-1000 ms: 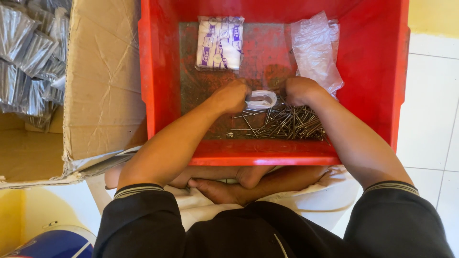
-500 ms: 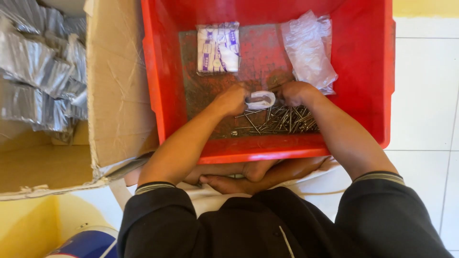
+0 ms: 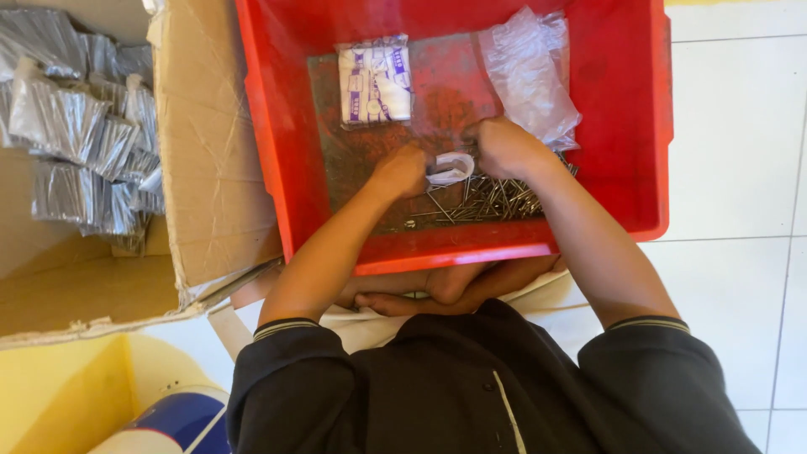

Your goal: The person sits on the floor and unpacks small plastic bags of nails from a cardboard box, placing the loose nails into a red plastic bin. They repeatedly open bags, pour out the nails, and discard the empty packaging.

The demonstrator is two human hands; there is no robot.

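Observation:
Both my hands reach into a red plastic bin (image 3: 639, 126). My left hand (image 3: 399, 171) and my right hand (image 3: 498, 145) hold between them a small white plastic bag (image 3: 451, 166), its mouth pulled apart. Just below the hands lies a heap of loose steel nails (image 3: 487, 200) on the bin's floor. A packet of small white bags with blue print (image 3: 375, 82) lies at the back of the bin. A crumpled clear plastic bag (image 3: 530, 71) lies behind my right hand.
An open cardboard box (image 3: 206, 168) stands to the left, holding several silvery packets of nails (image 3: 80, 143). A yellow container (image 3: 59, 403) and a blue-and-white round object (image 3: 172, 424) sit at the lower left. White floor tiles (image 3: 740, 168) lie to the right. My crossed feet (image 3: 445, 286) rest under the bin's near edge.
The view has shifted, so the bin sits further right and higher. My hands stay together on the small white bag over the nails, with my right hand a little higher.

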